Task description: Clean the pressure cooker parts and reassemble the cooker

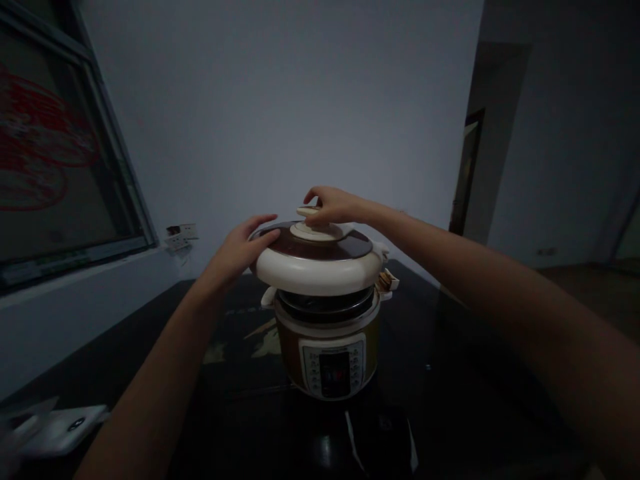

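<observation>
In the middle of the view an electric pressure cooker [327, 353] stands on a dark table, its control panel facing me. The round lid [320, 270], brown on top with a thick white rim, sits raised above the body, and the dark inner pot [325, 307] shows in the gap. My right hand [333, 205] is closed around the pale knob on top of the lid. Against the lid's left edge rests my left hand [249, 245], fingers spread over the rim and top.
A dark glossy table [240, 413] carries the cooker. At its lower left lies a white object [65, 427], partly blurred. A black item with pale edges [383, 440] lies in front of the cooker. A pale wall [300, 100] rises behind; a window [60, 147] is at the left.
</observation>
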The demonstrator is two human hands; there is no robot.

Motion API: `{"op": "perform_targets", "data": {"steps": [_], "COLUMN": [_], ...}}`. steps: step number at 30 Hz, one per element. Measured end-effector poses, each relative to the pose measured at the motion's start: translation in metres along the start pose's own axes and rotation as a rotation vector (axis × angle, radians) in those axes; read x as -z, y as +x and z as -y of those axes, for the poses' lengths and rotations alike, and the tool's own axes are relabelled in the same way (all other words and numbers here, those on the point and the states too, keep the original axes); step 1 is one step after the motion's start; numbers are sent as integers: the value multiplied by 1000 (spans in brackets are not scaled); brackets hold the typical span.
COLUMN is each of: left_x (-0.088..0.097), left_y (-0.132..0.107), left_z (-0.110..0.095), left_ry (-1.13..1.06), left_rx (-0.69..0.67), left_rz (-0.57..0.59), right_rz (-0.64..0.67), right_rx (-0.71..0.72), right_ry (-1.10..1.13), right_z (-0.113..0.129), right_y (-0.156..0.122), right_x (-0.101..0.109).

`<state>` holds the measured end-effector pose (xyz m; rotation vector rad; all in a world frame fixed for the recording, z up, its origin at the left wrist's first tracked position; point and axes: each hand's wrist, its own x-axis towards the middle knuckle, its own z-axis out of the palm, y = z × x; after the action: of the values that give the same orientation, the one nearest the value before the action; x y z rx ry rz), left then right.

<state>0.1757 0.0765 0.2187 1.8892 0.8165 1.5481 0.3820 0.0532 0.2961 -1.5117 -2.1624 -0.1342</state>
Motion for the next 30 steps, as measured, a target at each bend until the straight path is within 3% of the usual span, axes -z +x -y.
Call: {"op": "perform_targets", "data": {"steps": [3,7,9,16,25,30], "left_x": [-7,-25,-33,-47,-66,-79], "left_y": [24,44,49,51,52,47], "left_z": [-3,4,12,30,35,39], "left_ry": [109,109,116,201,362,449], "left_rx": [-89,-139,-170,-200,-172,-181], "left_rz": [133,522,640,623,706,658], "right_rz": [-12,-31,-37,22,93,86], "right_rx": [-13,-5,6,34,53,22], "right_ry": [65,152,170,196,248,230], "right_z": [-13,-25,-30,-45,-52,-52], "right_y": [2,-2,-4,-2,-6,-6], "right_x": [-8,-22,-30,-48,-62,-67]}}
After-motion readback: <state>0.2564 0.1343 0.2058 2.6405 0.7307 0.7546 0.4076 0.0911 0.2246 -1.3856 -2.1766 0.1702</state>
